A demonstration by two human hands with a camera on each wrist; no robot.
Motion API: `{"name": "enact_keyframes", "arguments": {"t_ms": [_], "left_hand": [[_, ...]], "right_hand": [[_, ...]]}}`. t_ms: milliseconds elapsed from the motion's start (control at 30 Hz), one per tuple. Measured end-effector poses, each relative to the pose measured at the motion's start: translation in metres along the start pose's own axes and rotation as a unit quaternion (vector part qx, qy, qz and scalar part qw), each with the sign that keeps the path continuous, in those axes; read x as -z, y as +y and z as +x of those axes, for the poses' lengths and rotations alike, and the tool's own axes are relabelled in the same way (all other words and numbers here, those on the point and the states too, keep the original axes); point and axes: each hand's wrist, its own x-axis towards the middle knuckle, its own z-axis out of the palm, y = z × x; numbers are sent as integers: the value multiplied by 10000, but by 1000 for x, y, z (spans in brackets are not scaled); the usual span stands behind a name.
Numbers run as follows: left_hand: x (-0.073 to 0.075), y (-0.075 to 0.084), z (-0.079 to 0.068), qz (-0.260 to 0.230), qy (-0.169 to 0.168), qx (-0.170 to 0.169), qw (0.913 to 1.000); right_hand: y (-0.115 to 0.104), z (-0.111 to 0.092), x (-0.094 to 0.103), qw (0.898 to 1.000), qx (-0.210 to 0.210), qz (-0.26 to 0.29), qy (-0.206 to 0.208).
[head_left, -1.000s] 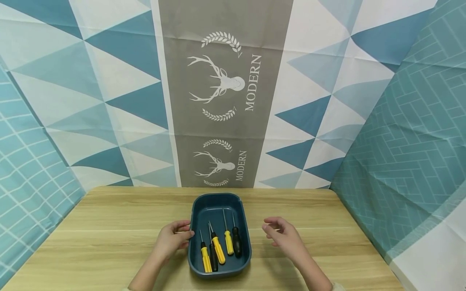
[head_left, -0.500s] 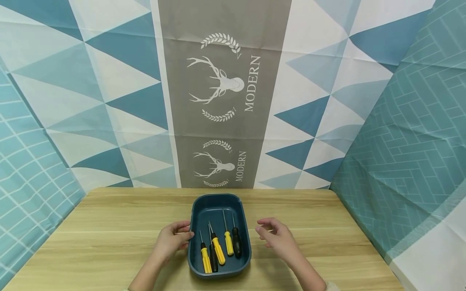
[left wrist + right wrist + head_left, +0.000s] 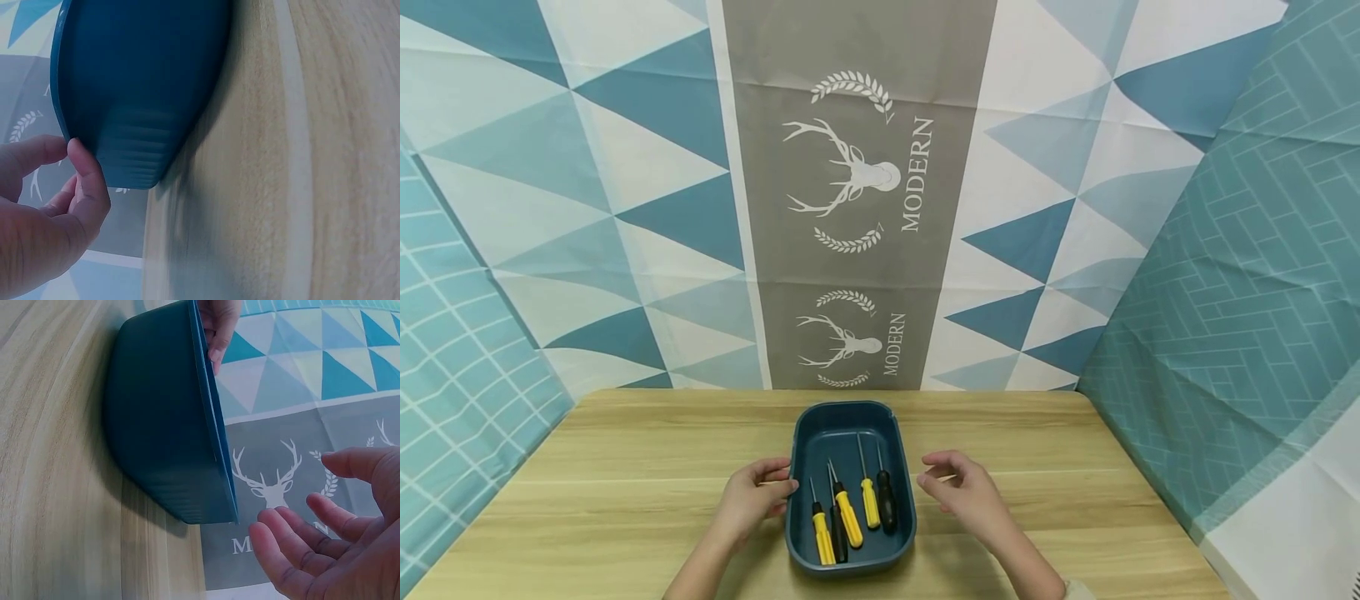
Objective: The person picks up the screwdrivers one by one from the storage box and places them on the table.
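A dark blue plastic bin (image 3: 827,446) stands upright on the wooden table. Several screwdrivers lie inside it: yellow-handled ones (image 3: 848,518) and a black-handled one on the left, a yellow screwdriver (image 3: 871,502) and a black screwdriver (image 3: 887,502) on the right. My left hand (image 3: 748,502) pinches the bin's left rim between thumb and fingers; the left wrist view shows this pinch against the bin wall (image 3: 144,75). To the right of the bin, my right hand (image 3: 964,493) hovers with loosely bent fingers, apart from the bin and holding nothing.
The wooden table (image 3: 647,433) meets a patterned wall covering (image 3: 857,250) along its back edge. Blue-green tiled sheets (image 3: 1247,292) close off the sides, and a white surface (image 3: 1292,533) lies beyond the table's right edge.
My right hand has moved left, closer to the bin's right side. The left hand keeps its pinch on the rim, and the bin and screwdrivers have stayed in place.
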Motion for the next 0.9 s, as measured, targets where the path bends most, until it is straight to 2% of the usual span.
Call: {"name": "enact_keyframes", "arguments": {"t_ms": [633, 900], "left_hand": [[0, -3, 2, -74, -17, -91, 9999], [-1, -2, 1, -60, 35, -9, 10000]], "right_hand": [[-11, -2, -6, 9992, 238, -191, -268], [-13, -1, -12, 9979, 373, -334, -419]]}}
